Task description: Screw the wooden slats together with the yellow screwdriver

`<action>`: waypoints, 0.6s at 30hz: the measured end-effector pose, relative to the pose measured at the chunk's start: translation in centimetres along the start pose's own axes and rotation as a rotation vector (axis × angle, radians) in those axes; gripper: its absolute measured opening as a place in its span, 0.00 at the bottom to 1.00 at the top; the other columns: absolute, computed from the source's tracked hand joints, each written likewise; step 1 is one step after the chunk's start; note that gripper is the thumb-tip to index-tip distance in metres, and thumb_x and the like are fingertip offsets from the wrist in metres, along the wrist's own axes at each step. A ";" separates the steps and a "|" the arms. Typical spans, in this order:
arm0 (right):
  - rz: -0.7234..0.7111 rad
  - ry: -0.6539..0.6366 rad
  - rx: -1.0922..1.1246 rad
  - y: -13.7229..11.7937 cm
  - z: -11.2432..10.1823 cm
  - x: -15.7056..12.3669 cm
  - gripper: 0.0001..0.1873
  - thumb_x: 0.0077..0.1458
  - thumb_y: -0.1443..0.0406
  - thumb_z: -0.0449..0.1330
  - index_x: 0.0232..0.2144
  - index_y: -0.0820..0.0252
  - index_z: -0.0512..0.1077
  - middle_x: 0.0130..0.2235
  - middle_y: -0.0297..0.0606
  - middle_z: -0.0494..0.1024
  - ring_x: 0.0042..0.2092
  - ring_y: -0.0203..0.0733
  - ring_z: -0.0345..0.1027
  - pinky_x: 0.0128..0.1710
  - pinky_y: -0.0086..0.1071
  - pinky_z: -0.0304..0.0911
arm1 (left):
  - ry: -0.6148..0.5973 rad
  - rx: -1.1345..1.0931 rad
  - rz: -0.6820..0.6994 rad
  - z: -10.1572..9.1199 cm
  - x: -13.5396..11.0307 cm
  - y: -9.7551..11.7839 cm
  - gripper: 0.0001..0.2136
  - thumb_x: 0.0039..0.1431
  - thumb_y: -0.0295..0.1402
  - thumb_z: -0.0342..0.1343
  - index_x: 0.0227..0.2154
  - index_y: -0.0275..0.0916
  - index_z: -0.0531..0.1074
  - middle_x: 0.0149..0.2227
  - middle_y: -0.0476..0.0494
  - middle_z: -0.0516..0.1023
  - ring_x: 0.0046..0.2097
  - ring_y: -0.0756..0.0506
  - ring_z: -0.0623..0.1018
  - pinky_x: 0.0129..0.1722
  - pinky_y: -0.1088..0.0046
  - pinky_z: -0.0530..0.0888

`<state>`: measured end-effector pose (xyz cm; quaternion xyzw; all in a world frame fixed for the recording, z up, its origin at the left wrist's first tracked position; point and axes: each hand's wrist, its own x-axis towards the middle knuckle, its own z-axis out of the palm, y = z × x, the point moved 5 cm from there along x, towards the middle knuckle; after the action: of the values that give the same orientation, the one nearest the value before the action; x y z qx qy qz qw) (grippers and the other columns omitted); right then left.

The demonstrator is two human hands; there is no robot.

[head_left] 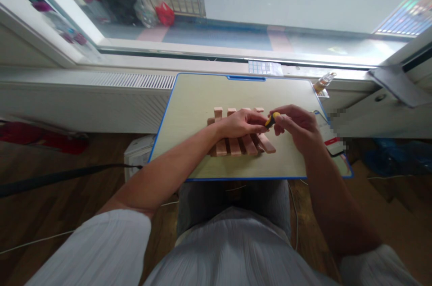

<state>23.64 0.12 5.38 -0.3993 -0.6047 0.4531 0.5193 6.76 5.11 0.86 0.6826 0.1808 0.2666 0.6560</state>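
Note:
A wooden rack of several parallel slats (pixel 236 144) lies on a small pale table with a blue rim (pixel 189 110). My left hand (pixel 241 123) rests on top of the slats, fingers pointing right. My right hand (pixel 297 126) is just right of it, closed around a small tool with a yellow and black handle (pixel 272 119). The tool's tip is hidden between my two hands, at the rack's right side.
A phone or card with a red patch (pixel 332 144) lies at the table's right edge. A small bottle (pixel 324 81) stands on the sill behind. A window, a radiator grille (pixel 135 80) and wooden floor surround the table. My lap is under the near edge.

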 end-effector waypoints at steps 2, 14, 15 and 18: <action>-0.022 0.022 0.035 -0.1 0.4 0.0 0.15 0.57 0.53 0.79 0.35 0.54 0.81 0.36 0.35 0.84 0.28 0.34 0.72 0.26 0.31 0.69 | 0.003 -0.068 -0.008 0.1 0.0 -0.1 0.15 0.62 0.38 0.73 0.45 0.33 0.85 0.43 0.42 0.85 0.44 0.49 0.80 0.48 0.72 0.74; 0.018 0.044 0.055 0.3 0.5 0.1 0.16 0.57 0.55 0.79 0.42 0.53 0.82 0.38 0.35 0.86 0.29 0.35 0.74 0.27 0.31 0.71 | 0.054 -0.269 -0.014 0.3 0.4 -1.0 0.19 0.53 0.38 0.79 0.44 0.33 0.84 0.44 0.40 0.86 0.47 0.47 0.83 0.53 0.68 0.76; 0.033 0.021 0.042 0.2 0.4 0.1 0.16 0.59 0.54 0.77 0.45 0.52 0.84 0.38 0.36 0.86 0.29 0.35 0.74 0.28 0.32 0.71 | 0.047 -0.256 -0.002 0.2 0.4 -0.9 0.20 0.54 0.38 0.79 0.45 0.33 0.84 0.45 0.39 0.86 0.48 0.46 0.83 0.54 0.68 0.76; 0.047 -0.020 -0.007 -0.3 0.2 0.2 0.15 0.62 0.52 0.74 0.45 0.54 0.87 0.34 0.37 0.85 0.29 0.37 0.73 0.28 0.33 0.72 | 0.041 -0.229 0.007 0.1 0.5 -0.8 0.21 0.54 0.40 0.79 0.46 0.32 0.85 0.46 0.37 0.86 0.48 0.45 0.83 0.55 0.67 0.76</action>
<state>23.43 0.20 5.75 -0.4109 -0.6018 0.4669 0.5009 7.25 5.37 0.12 0.5982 0.1602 0.3017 0.7249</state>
